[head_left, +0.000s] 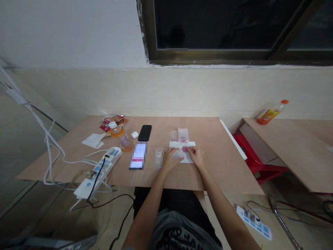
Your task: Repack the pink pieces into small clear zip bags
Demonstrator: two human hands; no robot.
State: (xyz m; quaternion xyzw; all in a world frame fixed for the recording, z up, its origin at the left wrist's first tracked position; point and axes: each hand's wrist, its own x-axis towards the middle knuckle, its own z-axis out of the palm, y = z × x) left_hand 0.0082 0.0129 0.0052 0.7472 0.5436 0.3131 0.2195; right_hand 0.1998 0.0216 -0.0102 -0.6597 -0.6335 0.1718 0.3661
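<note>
Pink beads (184, 149), seemingly, sit on a white paper sheet (191, 144); on it, the left hand (171, 159) lies open against a clear plastic bag (178, 154), while the right hand (197, 157) reaches the beads, its grip unclear.

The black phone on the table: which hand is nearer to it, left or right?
Left. The left hand is right of the black phone; the right hand is farther right.

Two bare hands close together, center frame
The left hand (170, 159) lies flat, fingers spread; the right hand (196, 156) curls inward, fingertips forward.
</note>
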